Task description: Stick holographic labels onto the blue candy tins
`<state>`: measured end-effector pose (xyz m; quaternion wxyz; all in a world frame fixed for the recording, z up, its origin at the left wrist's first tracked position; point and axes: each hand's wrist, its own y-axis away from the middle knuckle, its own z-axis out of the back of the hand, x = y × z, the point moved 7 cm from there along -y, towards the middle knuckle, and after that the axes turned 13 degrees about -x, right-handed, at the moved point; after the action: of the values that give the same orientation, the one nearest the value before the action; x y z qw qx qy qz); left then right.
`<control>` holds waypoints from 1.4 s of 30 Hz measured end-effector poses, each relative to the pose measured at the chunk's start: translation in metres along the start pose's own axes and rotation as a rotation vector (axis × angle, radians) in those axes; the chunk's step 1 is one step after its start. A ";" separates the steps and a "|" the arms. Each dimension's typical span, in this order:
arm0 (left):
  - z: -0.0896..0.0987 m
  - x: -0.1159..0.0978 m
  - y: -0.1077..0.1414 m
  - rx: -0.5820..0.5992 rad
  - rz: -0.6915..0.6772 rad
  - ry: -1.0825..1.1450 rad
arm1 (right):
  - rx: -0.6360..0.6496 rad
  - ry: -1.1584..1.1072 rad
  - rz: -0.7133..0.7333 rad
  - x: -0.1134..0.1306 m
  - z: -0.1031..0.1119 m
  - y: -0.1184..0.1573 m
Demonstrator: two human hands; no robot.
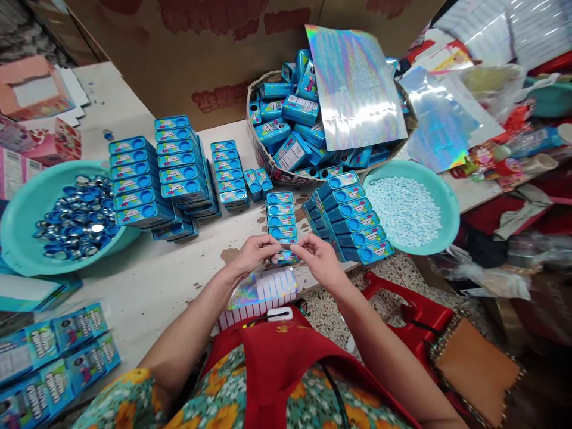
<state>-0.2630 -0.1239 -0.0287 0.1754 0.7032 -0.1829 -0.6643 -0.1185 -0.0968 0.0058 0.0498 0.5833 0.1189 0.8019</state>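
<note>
My left hand (pixel 257 252) and my right hand (pixel 318 256) are both closed in a pinch. Between their fingertips stretches a small thin strip (pixel 285 246), apparently a sticker. It is held over the near end of a row of small blue candy boxes (pixel 281 219) standing side by side, each with a round recess on its top. Whether the strip touches the box below cannot be made out. Close to my body, under my wrists, lies a shiny rainbow sticker sheet (pixel 263 287) marked with white strips.
Stacked blue boxes (pixel 181 161) stand left, more (pixel 353 217) right. A teal basin (pixel 13 241) holds metallic blue caps; another basin (pixel 451 208) holds pale blue candies. Behind, a basket (pixel 254 134) of boxes has a holographic sheet (pixel 357 89) on top. A red chair (pixel 420 304) stands right.
</note>
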 end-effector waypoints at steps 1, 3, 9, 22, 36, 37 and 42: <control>0.004 0.004 -0.002 -0.039 0.024 -0.022 | -0.051 0.047 -0.006 -0.006 -0.001 -0.004; 0.012 0.007 -0.007 -0.113 0.033 -0.106 | -0.163 0.189 -0.002 -0.016 -0.002 -0.014; 0.028 0.002 -0.029 -0.264 -0.139 -0.349 | -0.283 0.510 0.103 -0.018 -0.015 -0.039; 0.014 0.048 -0.023 -0.390 -0.215 -0.518 | -0.406 0.225 -0.009 -0.064 -0.012 -0.052; 0.082 0.090 0.013 -0.323 -0.116 -0.642 | 0.062 0.642 0.396 -0.043 -0.026 -0.032; 0.085 0.094 0.017 -0.314 -0.114 -0.668 | 0.080 0.635 0.395 -0.042 -0.025 -0.033; 0.082 0.095 0.021 -0.362 -0.111 -0.699 | 0.136 0.577 0.406 -0.035 -0.022 -0.041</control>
<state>-0.3402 -0.1887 -0.1056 0.1874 0.4014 -0.0731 -0.8935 -0.1304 -0.0675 -0.0433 -0.1851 0.3467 0.0628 0.9174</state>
